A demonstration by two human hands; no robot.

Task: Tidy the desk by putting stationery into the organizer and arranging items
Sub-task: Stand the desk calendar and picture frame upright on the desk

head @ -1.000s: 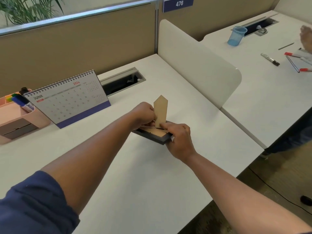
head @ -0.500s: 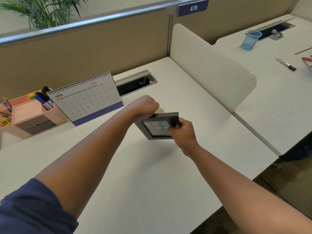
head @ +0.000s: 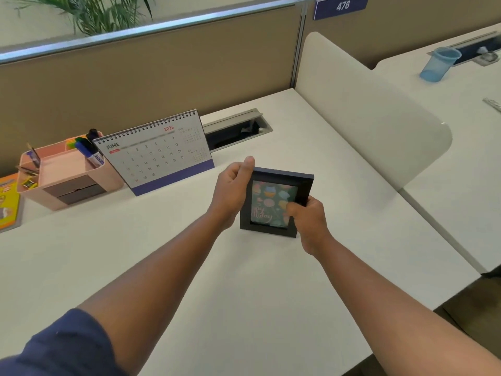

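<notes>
A small black picture frame (head: pixel 271 229) with a colourful green card stands upright on the white desk (head: pixel 189 267), facing me. My left hand (head: pixel 231 189) grips its left edge, thumb at the top corner. My right hand (head: pixel 309 221) holds its right side, fingers over the glass. A pink organizer (head: pixel 67 180) with markers and pens in its compartments sits at the back left. A June desk calendar (head: pixel 157 153) stands beside it.
A cable slot (head: pixel 238 131) lies behind the calendar. A cream divider panel (head: pixel 366 109) bounds the desk on the right; beyond it, a blue cup (head: pixel 439 65) stands on the neighbouring desk. An orange booklet (head: pixel 8 202) lies at the far left edge.
The frame lay face down with its cardboard stand raised; both hands have turned it over and stood it upright, picture toward me.
</notes>
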